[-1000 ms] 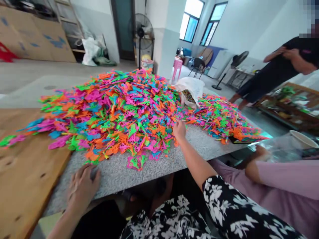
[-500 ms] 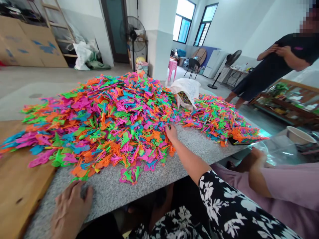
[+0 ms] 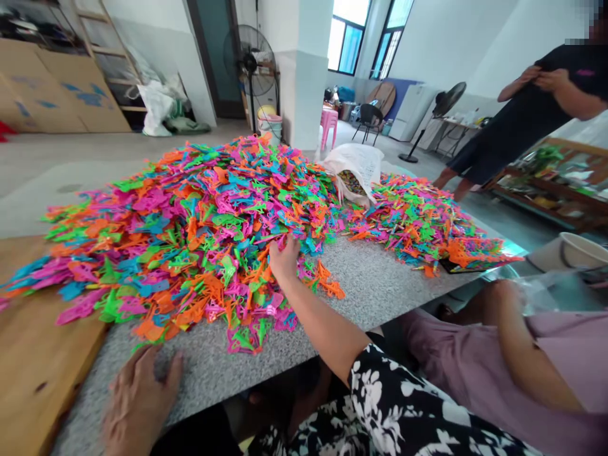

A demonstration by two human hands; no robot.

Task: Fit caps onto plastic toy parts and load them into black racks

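Observation:
A large heap of small flat plastic pieces (image 3: 209,215) in pink, orange, green and blue covers much of the grey speckled table (image 3: 375,272). My right hand (image 3: 285,254) reaches into the heap's front right side. Its fingers are curled among the pieces, beside a pink one; the tips are partly hidden, so what they hold cannot be made out. At the lower left, my left hand (image 3: 140,396) rests on the tabletop, thumb apart from the fingers, holding nothing. Just beyond its fingertips lies the heap's front edge. A few loose pieces (image 3: 249,335) lie between the two hands.
A wooden board (image 3: 42,367) lies at the left. A white sack (image 3: 358,168) stands between the heap and a second heap (image 3: 413,221). Beside me sits a person in pink clothing (image 3: 475,354). Another person in dark clothes (image 3: 527,117) stands behind the table.
My right hand has moved left, from the heap's right edge further into the pieces. Orange pieces now lie spread on the table near where it was. My left hand stays in place.

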